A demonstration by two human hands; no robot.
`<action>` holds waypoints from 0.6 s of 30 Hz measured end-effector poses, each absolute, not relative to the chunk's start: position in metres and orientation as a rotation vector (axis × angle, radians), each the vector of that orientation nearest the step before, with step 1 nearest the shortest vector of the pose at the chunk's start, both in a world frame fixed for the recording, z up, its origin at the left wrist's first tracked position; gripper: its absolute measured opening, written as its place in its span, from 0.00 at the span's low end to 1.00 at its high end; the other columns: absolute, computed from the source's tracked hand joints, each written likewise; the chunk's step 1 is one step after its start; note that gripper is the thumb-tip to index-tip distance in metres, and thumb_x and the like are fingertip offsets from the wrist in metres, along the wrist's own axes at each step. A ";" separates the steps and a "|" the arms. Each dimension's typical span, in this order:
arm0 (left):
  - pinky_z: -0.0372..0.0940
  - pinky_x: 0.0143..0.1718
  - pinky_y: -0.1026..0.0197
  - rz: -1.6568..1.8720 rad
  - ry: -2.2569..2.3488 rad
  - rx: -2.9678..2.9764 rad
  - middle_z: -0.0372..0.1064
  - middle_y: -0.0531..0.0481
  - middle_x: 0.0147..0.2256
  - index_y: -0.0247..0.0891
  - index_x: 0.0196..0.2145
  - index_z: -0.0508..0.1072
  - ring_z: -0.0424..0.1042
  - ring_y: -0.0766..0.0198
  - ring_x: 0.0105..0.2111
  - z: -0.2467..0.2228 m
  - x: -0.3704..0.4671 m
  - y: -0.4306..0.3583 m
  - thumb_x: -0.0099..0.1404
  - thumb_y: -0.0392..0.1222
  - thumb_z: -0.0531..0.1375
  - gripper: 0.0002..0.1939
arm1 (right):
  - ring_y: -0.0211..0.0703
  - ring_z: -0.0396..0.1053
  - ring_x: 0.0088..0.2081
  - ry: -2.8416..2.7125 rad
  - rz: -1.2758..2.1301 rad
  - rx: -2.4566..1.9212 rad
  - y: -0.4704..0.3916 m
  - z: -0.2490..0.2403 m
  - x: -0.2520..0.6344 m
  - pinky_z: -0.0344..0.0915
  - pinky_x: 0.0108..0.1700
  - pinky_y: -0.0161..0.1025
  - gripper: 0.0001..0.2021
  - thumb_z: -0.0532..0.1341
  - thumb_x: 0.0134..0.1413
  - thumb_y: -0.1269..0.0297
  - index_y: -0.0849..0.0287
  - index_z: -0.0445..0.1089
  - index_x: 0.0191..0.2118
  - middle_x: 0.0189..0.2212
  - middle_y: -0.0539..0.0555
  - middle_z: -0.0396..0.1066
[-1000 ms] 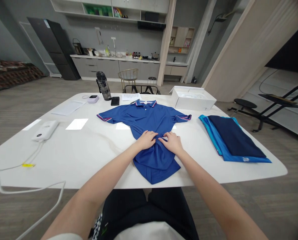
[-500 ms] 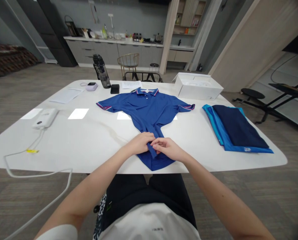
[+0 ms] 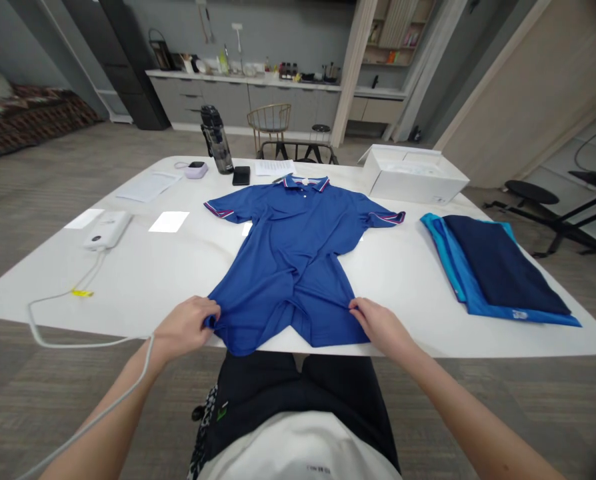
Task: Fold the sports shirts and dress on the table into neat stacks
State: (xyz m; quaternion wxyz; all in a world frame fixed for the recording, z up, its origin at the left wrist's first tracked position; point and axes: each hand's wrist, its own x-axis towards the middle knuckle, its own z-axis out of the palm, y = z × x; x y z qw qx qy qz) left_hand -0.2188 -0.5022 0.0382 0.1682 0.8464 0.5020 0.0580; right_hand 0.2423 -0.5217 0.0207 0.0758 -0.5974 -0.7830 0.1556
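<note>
A blue polo shirt (image 3: 303,233) lies face up on the white table (image 3: 178,267), its collar toward the far side and its hem toward me. Red and white stripes edge the collar and both sleeves. At the hem's left corner, my left hand (image 3: 189,325) is closed on the cloth, with a bit of it bunched in the fingers. My right hand (image 3: 381,325) pinches the side edge near the hem's right corner. Between my hands the lower part is spread wide, with folds in the middle and a gap under the hem's centre.
Folded clothes (image 3: 508,267) in navy and blues are stacked at the right. A white box (image 3: 413,175), a black wallet-like item (image 3: 241,175), a bottle (image 3: 218,141) and papers (image 3: 148,187) stand or lie farther back. A white power bank (image 3: 108,231) with a cable (image 3: 88,345) is at the left.
My hands have moved apart from the middle, left hand leftward and right hand rightward. The bunched lower part of the polo shirt has spread out between them.
</note>
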 end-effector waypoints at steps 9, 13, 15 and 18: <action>0.67 0.48 0.59 0.331 1.357 2.413 0.76 0.51 0.41 0.45 0.41 0.77 0.74 0.60 0.42 0.059 -0.170 -0.496 0.75 0.49 0.47 0.18 | 0.48 0.75 0.36 -2.439 0.475 -1.997 -0.531 0.059 0.295 0.66 0.38 0.40 0.06 0.59 0.62 0.62 0.51 0.75 0.37 0.35 0.53 0.76; 0.66 0.53 0.56 0.308 1.228 2.598 0.73 0.46 0.48 0.43 0.50 0.74 0.72 0.58 0.48 0.046 -0.128 -0.459 0.74 0.49 0.51 0.16 | 0.48 0.71 0.53 -2.342 0.412 -1.613 -0.500 0.049 0.247 0.66 0.55 0.43 0.14 0.54 0.67 0.58 0.53 0.72 0.52 0.52 0.57 0.72; 0.63 0.59 0.51 0.310 1.257 2.663 0.67 0.42 0.58 0.42 0.58 0.70 0.68 0.54 0.57 0.033 -0.119 -0.437 0.74 0.50 0.52 0.20 | 0.51 0.63 0.62 -2.300 0.304 -1.603 -0.480 0.033 0.224 0.60 0.63 0.48 0.20 0.53 0.69 0.54 0.55 0.68 0.59 0.62 0.60 0.65; 0.51 0.66 0.40 0.270 1.373 2.684 0.52 0.41 0.69 0.45 0.69 0.58 0.54 0.48 0.68 0.013 -0.115 -0.418 0.74 0.55 0.51 0.29 | 0.57 0.49 0.70 -2.282 0.181 -1.796 -0.456 0.006 0.210 0.48 0.69 0.57 0.28 0.48 0.70 0.50 0.58 0.59 0.68 0.70 0.61 0.52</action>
